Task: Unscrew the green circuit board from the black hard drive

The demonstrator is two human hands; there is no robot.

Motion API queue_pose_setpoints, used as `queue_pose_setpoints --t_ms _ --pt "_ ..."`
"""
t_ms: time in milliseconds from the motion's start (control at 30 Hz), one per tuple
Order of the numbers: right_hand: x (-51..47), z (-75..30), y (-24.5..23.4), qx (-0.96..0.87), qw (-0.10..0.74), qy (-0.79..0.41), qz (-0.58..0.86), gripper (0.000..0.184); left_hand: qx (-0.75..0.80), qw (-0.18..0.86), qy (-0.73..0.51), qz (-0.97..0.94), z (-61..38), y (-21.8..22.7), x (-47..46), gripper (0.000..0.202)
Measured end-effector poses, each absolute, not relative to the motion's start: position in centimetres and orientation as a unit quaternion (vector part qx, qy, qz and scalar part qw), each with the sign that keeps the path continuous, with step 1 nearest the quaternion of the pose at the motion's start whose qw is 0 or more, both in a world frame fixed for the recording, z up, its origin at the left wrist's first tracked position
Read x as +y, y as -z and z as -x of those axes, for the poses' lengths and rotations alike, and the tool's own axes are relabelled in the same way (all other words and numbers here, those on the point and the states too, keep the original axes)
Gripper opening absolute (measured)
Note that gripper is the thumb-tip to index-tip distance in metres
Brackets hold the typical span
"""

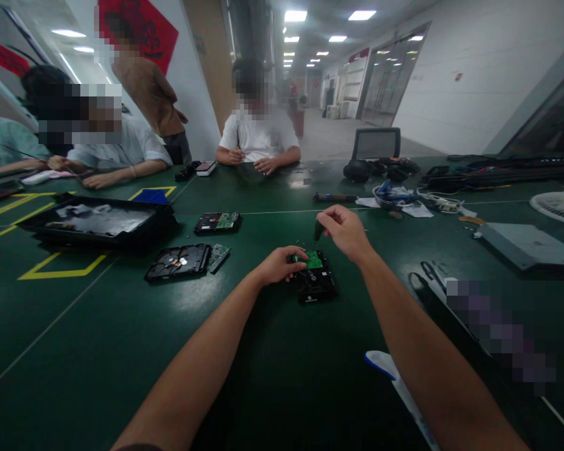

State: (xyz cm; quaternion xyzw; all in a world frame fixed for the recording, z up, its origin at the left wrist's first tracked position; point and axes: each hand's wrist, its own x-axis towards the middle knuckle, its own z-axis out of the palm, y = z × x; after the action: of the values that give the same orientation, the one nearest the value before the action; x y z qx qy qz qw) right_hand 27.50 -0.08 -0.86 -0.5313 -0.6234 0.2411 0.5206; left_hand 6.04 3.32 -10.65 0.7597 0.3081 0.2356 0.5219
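Observation:
A black hard drive (pixel 316 285) with a green circuit board (pixel 314 259) on top lies on the green table (pixel 122 351) in front of me. My left hand (pixel 279 265) rests on the drive's left edge, fingers curled against the board. My right hand (pixel 343 230) is closed round a small dark screwdriver (pixel 318 230) held upright, its tip over the board's far edge.
Two more drives (pixel 178 261) (pixel 217 222) and a loose circuit board (pixel 219 256) lie to the left, beside a black tray (pixel 98 222). Another screwdriver (pixel 333 198), cables (pixel 395 191) and a grey plate (pixel 526 243) lie to the right. Several people sit at the far edge.

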Motion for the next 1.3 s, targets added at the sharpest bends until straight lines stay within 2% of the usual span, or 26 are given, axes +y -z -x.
queue_pose_setpoints --t_ms 167,300,500,600,933,1200,1300 --pt "-0.36 -27.28 0.62 -0.617 0.525 -0.292 0.508 0.024 0.310 0.521 -0.235 -0.760 -6.04 10.59 3.32 0.029" --pt "-0.53 -27.05 0.36 -0.621 0.521 -0.319 0.491 0.032 0.318 0.524 -0.231 -0.756 -6.09 10.48 3.21 0.030" --pt "-0.19 -27.36 0.71 -0.631 0.520 -0.221 0.532 0.033 0.317 0.528 -0.231 -0.753 -6.14 10.26 3.13 0.029" --pt "-0.06 -27.52 0.95 -0.616 0.527 -0.208 0.547 0.031 0.315 0.529 -0.234 -0.752 -6.14 10.34 3.19 0.030" --pt "-0.59 -26.90 0.27 -0.616 0.518 -0.334 0.490 0.035 0.318 0.527 -0.229 -0.754 -6.09 10.38 3.20 0.030" --pt "-0.16 -27.47 0.96 -0.615 0.525 -0.220 0.545 0.034 0.318 0.527 -0.231 -0.754 -6.10 10.42 3.23 0.031" --pt "-0.17 -27.40 0.93 -0.602 0.530 -0.239 0.547 0.032 0.320 0.527 -0.231 -0.753 -6.08 10.44 3.19 0.031"
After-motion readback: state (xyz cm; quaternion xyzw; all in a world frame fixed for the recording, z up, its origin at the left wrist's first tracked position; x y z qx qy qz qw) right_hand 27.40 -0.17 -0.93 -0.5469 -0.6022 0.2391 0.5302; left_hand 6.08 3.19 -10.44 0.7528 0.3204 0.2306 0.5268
